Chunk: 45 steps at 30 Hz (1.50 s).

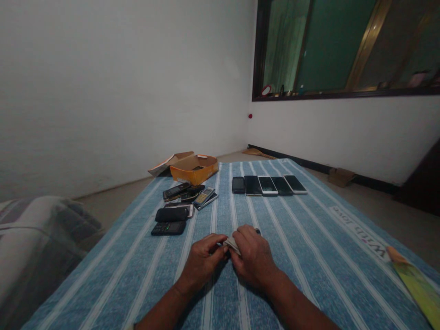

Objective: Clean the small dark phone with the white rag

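Near the middle of the table, my left hand (204,256) pinches one end of a small greyish cloth (233,244). My right hand (252,254) is closed over the rest of the cloth. A small dark end of an object (257,231) shows past the right fingers; most of it is hidden, so its kind is unclear. Beyond, several phones lie in a row, among them a white-framed phone (267,185) and a small black phone (238,185). To the left is a loose pile with a keypad phone (204,196) and a black keypad phone (168,228).
An open orange cardboard box (194,175) stands at the table's far left corner. The blue striped tablecloth (295,275) covers the table. At the right edge lies a yellow-green flat item (417,286). A cloth-covered piece of furniture (41,256) is on the left.
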### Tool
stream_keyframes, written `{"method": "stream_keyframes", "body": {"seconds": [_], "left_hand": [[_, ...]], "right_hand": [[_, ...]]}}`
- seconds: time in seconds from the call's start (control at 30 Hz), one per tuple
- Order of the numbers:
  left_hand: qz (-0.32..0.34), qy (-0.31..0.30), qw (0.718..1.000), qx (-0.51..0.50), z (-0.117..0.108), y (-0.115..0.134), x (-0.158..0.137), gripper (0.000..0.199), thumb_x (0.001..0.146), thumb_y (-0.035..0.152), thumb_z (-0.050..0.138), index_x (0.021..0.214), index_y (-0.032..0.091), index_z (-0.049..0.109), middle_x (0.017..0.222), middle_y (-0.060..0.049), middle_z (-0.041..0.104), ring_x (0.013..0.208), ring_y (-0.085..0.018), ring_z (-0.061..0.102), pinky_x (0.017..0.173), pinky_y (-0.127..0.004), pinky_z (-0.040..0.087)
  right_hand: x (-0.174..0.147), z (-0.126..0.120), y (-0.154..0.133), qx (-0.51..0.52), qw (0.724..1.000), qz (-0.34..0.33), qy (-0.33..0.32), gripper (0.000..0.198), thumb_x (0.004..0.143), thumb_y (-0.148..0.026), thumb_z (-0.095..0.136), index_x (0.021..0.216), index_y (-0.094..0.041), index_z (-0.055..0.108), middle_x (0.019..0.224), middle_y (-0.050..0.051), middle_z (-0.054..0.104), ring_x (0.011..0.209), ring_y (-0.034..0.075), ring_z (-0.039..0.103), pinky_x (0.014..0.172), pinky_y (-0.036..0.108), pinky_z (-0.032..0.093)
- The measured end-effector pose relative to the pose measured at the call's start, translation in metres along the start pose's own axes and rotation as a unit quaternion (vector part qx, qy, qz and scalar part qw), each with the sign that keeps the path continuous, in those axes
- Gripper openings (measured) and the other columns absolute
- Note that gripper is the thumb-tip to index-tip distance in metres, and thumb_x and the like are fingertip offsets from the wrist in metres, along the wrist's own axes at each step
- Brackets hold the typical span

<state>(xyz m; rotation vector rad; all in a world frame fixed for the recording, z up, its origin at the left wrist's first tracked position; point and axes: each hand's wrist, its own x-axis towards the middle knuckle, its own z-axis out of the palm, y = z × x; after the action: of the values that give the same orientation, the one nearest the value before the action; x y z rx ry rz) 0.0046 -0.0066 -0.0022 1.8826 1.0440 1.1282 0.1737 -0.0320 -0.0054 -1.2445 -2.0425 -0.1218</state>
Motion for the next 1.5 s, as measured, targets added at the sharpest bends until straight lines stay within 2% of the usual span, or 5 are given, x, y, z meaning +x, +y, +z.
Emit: {"method": "stream_keyframes", "body": {"seconds": [0.2, 0.47, 0.87, 1.2, 1.5], "left_hand": [[-0.006, 0.005, 1.000, 0.021, -0.001, 0.004, 0.001, 0.012, 0.076, 0.023, 0.063, 0.082, 0.016, 0.071, 0.073, -0.002, 0.065, 0.061, -0.015, 0.062, 0.059, -0.025, 0.050], [-0.019, 0.022, 0.998, 0.063, 0.000, 0.007, 0.000, 0.006, 0.071, 0.017, 0.060, 0.073, 0.018, 0.065, 0.065, 0.003, 0.061, 0.059, -0.013, 0.058, 0.058, -0.024, 0.046], [0.010, 0.028, 0.996, 0.080, 0.002, 0.004, -0.002, 0.006, 0.076, 0.022, 0.062, 0.073, 0.018, 0.065, 0.068, 0.001, 0.062, 0.062, -0.015, 0.061, 0.060, -0.025, 0.047], [0.043, 0.033, 0.992, 0.115, 0.007, 0.013, 0.000, 0.014, 0.079, 0.026, 0.058, 0.073, 0.018, 0.067, 0.066, 0.000, 0.062, 0.060, -0.014, 0.059, 0.058, -0.025, 0.045], [0.017, 0.024, 0.995, 0.093, 0.009, 0.012, -0.001, 0.011, 0.077, 0.024, 0.060, 0.077, 0.017, 0.068, 0.069, -0.002, 0.064, 0.059, -0.015, 0.058, 0.057, -0.025, 0.046]], "right_hand": [[0.000, -0.004, -0.003, 0.005, 0.999, -0.024, -0.029, 0.013, 0.083, -0.015, 0.056, 0.095, -0.019, 0.056, 0.093, 0.007, 0.057, 0.090, 0.023, 0.050, 0.075, 0.033, 0.039], [0.003, -0.006, -0.004, 0.033, 0.998, -0.043, -0.043, 0.005, 0.087, -0.016, 0.053, 0.090, -0.019, 0.056, 0.090, 0.006, 0.058, 0.086, 0.021, 0.051, 0.074, 0.032, 0.038], [0.003, 0.000, 0.001, 0.012, 0.998, -0.030, -0.056, 0.013, 0.083, -0.008, 0.054, 0.088, -0.020, 0.056, 0.085, 0.004, 0.060, 0.083, 0.020, 0.050, 0.070, 0.030, 0.035], [0.007, -0.006, 0.009, 0.125, 0.989, -0.038, -0.073, 0.023, 0.081, -0.001, 0.048, 0.092, -0.017, 0.060, 0.088, 0.006, 0.063, 0.085, 0.019, 0.055, 0.074, 0.028, 0.040], [0.007, -0.009, 0.012, 0.149, 0.985, -0.031, -0.083, 0.024, 0.083, 0.000, 0.047, 0.092, -0.017, 0.061, 0.088, 0.005, 0.063, 0.085, 0.018, 0.056, 0.075, 0.028, 0.042]]}}
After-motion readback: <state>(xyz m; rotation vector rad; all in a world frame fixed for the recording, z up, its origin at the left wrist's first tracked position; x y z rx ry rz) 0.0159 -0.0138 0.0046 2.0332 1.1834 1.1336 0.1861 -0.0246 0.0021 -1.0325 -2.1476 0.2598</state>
